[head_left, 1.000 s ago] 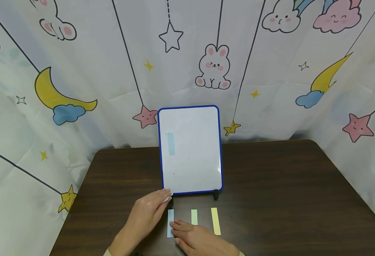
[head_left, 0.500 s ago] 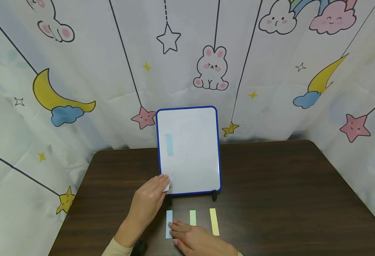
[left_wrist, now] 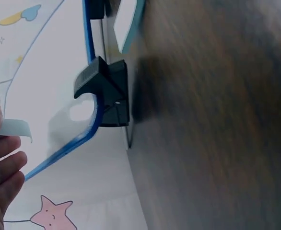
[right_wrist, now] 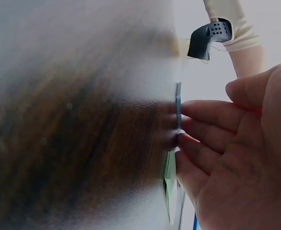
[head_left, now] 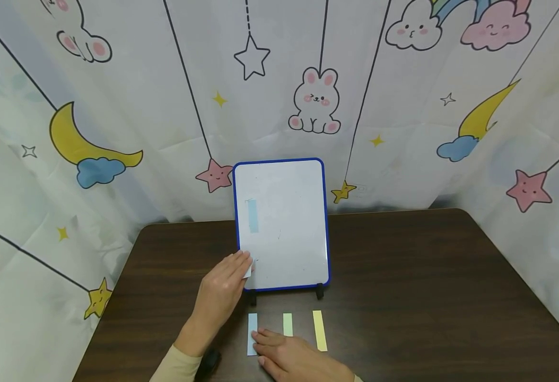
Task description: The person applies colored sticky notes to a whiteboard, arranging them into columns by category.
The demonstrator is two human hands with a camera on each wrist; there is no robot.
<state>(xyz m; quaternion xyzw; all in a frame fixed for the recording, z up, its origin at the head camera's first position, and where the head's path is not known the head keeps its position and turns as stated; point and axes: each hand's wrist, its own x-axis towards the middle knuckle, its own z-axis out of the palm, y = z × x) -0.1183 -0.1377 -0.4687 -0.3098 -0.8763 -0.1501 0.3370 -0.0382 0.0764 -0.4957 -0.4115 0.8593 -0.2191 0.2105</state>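
Pale strip [left_wrist: 16,128], pinched in the left hand [head_left: 222,286] at the lower left of the board [head_left: 286,223]; whether they touch is unclear. Its free end curls, so it is probably light, limp and easily creased, best held by one end. The right hand [head_left: 296,355], fingers nearly straight, touches the blue strip [head_left: 252,324] on the counter [head_left: 413,297].
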